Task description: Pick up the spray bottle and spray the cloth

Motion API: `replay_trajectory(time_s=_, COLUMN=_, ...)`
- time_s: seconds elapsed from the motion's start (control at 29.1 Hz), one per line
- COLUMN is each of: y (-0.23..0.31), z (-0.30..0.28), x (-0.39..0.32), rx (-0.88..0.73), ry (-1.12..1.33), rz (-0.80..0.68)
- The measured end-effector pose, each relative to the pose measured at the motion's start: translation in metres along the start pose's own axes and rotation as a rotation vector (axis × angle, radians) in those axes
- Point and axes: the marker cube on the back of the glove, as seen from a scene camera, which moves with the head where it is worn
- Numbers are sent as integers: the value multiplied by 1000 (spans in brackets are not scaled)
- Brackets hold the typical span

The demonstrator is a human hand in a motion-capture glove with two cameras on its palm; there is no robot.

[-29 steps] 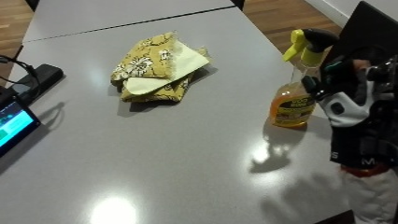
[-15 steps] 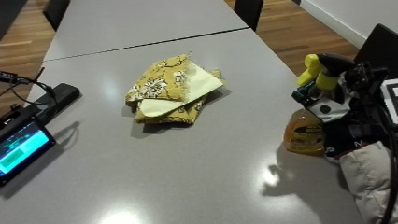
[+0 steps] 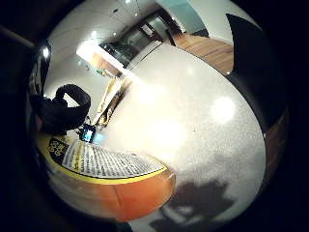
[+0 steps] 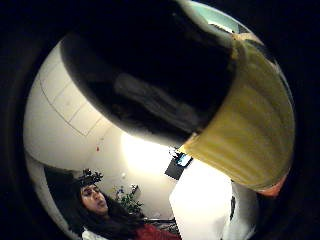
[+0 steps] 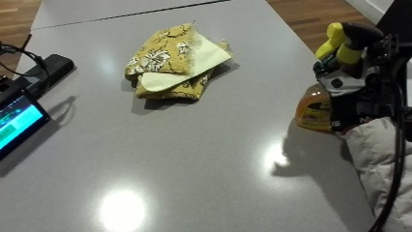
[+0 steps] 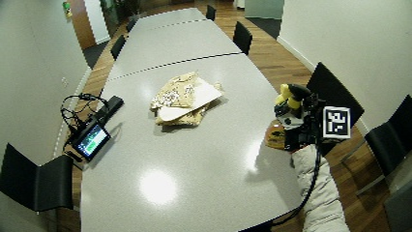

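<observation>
1. The gloved right hand [image 5: 360, 104] is wrapped around the spray bottle [image 5: 315, 108] at the right edge of the table [image 5: 193, 159]. Its fingers are curled round the bottle's neck and upper body, under the yellow-and-black trigger head [image 5: 344, 41].
2. In the little-finger palm view the bottle's orange body and printed label [image 3: 104, 162] fill the space next to the palm, so the bottle is right against the hand. I cannot tell whether its base is touching the tabletop or just above it.
3. The step in hand appears to be the pick-up. To do it well, lift the bottle straight up and upright, with a finger free to reach the trigger, before carrying it anywhere.
4. The nozzle should then be turned toward the cloth [image 5: 174, 63], a crumpled yellow floral piece with a pale lining. It lies well apart from the bottle, toward the table's middle.
5. Bring the bottle nearer the cloth before squeezing, so the mist lands on fabric rather than bare table.
6. A small screen [image 5: 16, 121] and a black box [image 5: 48, 67] with cables sit at the far-left edge; keep the spray away from them.
</observation>
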Motion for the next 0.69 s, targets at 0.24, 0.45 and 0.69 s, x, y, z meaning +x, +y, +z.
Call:
replay_trajectory(time_s=0.24, y=-18, z=-19, x=-5, rx=9, ry=108, rz=-6)
replay_trajectory(time_s=0.45, y=-40, z=-21, x=-12, rx=-89, ry=422, rz=-41)
replay_trajectory(time_s=0.69, y=-81, z=13, x=-21, rx=-261, ry=891, rz=-169)
